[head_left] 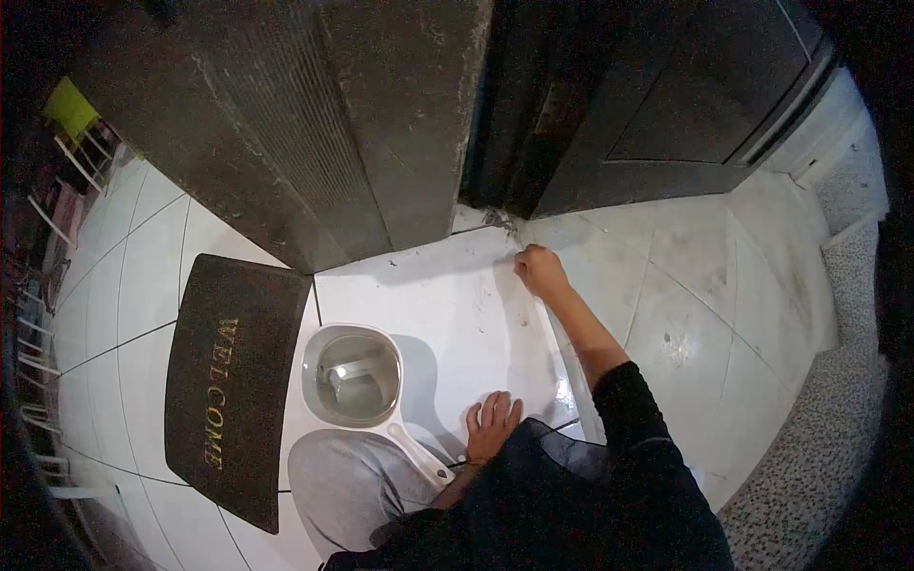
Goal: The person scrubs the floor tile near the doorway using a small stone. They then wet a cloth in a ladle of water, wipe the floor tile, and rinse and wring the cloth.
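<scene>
My left hand (pixel 493 425) lies flat on the white floor tile (pixel 428 285), fingers spread, with nothing in it. My right hand (pixel 541 271) reaches forward and is closed, knuckles up, low over the tile near the door opening. Whatever its fingers may hold is hidden. Small dark specks of dirt mark the tile just left of that hand. Beside my left hand stands a white water dipper (pixel 312 376) with clear water in it, its handle (pixel 419 452) pointing back toward me.
A dark door (pixel 400 124) stands at the front left, another dark door panel (pixel 666 114) at the front right. A black WELCOME mat (pixel 252 381) lies left of the dipper. Worn tiles (pixel 685 285) and a speckled strip (pixel 809 457) run along the right. Chair legs (pixel 81 162) show far left.
</scene>
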